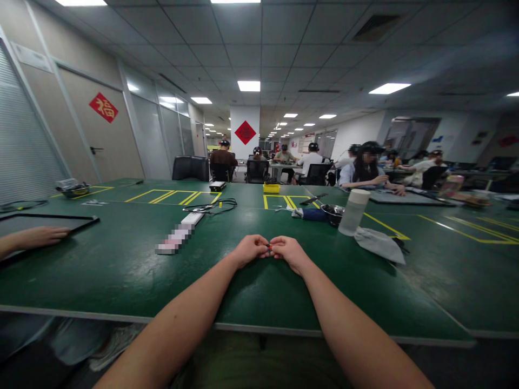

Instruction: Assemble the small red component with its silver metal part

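Note:
Above the green table (194, 281), my two hands meet at the fingertips in front of my body. Pinched between them is a small red and dark piece (270, 247), too small to name and mostly covered by the fingers. My left hand (250, 250) is closed on its left side, near the dark part. Closed from the other side, my right hand (288, 252) has its thumb and fingers by the red part. Both forearms rest at or over the table's front edge.
Left of my hands lie a partly blurred long white box (180, 233) and a black cable (217, 205). To the right are a translucent bottle (354, 212), a grey pouch (379, 245) and a metal bowl (333, 214). A yellow box (271, 188) stands ahead. Another person's hand (44, 236) rests on a dark-rimmed tray (87, 221).

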`<state>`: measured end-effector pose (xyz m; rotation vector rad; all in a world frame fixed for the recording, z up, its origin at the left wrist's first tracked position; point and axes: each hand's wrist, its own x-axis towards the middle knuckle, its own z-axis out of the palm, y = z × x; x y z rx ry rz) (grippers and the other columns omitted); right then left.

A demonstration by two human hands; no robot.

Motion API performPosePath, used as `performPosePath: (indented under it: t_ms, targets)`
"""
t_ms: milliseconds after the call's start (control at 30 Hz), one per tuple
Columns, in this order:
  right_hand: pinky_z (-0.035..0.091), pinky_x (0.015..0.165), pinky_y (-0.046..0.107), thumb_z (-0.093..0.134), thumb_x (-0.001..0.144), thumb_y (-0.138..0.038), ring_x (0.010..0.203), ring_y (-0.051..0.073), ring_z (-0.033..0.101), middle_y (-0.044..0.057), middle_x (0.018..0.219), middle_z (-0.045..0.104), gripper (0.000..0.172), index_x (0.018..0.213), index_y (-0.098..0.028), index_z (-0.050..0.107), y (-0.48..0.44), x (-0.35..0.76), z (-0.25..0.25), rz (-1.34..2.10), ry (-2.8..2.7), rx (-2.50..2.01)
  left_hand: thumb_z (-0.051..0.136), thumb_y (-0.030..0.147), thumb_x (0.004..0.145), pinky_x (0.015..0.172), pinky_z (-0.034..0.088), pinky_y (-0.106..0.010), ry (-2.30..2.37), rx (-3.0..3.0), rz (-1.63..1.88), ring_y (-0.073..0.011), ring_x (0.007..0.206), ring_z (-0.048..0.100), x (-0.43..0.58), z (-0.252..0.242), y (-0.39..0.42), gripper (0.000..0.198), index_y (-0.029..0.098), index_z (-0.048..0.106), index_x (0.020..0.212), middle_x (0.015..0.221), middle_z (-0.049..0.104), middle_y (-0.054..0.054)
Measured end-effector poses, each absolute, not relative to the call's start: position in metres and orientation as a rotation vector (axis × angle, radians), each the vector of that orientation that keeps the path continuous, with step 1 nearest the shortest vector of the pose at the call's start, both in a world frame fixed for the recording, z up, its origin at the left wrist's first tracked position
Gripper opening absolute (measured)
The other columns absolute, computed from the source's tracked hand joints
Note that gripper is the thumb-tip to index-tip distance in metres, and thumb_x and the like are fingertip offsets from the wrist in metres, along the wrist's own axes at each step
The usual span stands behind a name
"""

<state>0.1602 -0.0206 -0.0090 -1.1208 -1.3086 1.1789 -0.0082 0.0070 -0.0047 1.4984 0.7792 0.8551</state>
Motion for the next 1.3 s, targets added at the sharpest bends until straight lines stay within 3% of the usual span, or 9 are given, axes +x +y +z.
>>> performPosePath:
  t_ms: [433,600,833,967,1133,1300]
  targets:
    - [0.044,0.047,0.018,0.065,0.064,-0.01,0.05,0.008,0.056,0.002,0.063,0.065,0.02,0.083,-0.013,0.061,-0.021,0.158,-0.005,1.178,-1.263,-1.136,0.062,0.008,0.07,0.052,0.044,-0.018,0.832,1.582,0.935,-0.0075,0.051,0.056,0.002,-0.008,0.011,0.012,0.011,0.058,0.08,0.059,0.062,0.001]
    - [0.046,0.051,0.02,0.066,0.064,-0.011,0.053,0.009,0.056,0.003,0.07,0.063,0.019,0.082,-0.014,0.059,-0.014,0.167,-0.003,1.332,-1.174,-1.113,0.061,0.011,0.071,0.049,0.042,-0.018,0.873,1.591,0.884,-0.0076,0.049,0.055,0.016,-0.008,0.022,0.01,0.012,0.057,0.081,0.057,0.06,0.002]
    - [0.045,0.049,0.023,0.061,0.073,-0.019,0.052,0.009,0.054,0.001,0.071,0.061,0.019,0.091,-0.015,0.057,0.02,0.174,0.004,1.298,-1.394,-1.286,0.062,0.015,0.071,0.048,0.04,-0.018,0.943,1.583,0.787,-0.0086,0.05,0.056,0.016,-0.005,0.051,0.015,0.014,0.056,0.084,0.059,0.059,0.003]
    - [0.044,0.05,0.024,0.062,0.075,-0.024,0.054,0.01,0.053,0.002,0.077,0.062,0.022,0.094,-0.015,0.057,0.045,0.167,0.004,1.2,-1.42,-1.277,0.061,0.014,0.07,0.051,0.039,-0.018,0.995,1.498,0.938,-0.0077,0.052,0.052,0.014,-0.003,0.067,0.014,0.014,0.057,0.084,0.059,0.054,0.005]
    - [0.049,0.058,0.026,0.063,0.078,-0.031,0.064,0.014,0.058,0.006,0.092,0.064,0.028,0.102,-0.017,0.059,0.06,0.171,-0.002,1.255,-1.352,-1.299,0.058,0.014,0.073,0.058,0.044,-0.02,0.891,1.313,0.99,-0.0102,0.063,0.057,0.015,-0.006,0.077,0.016,0.014,0.058,0.089,0.072,0.06,0.0]
    - [0.052,0.067,0.027,0.064,0.077,-0.03,0.074,0.018,0.061,0.004,0.083,0.063,0.02,0.094,-0.02,0.064,0.06,0.189,-0.016,1.327,-1.383,-1.291,0.052,0.01,0.075,0.069,0.048,-0.024,0.75,1.226,0.916,-0.0122,0.073,0.062,0.011,0.0,0.075,0.021,0.014,0.063,0.092,0.077,0.063,-0.002]
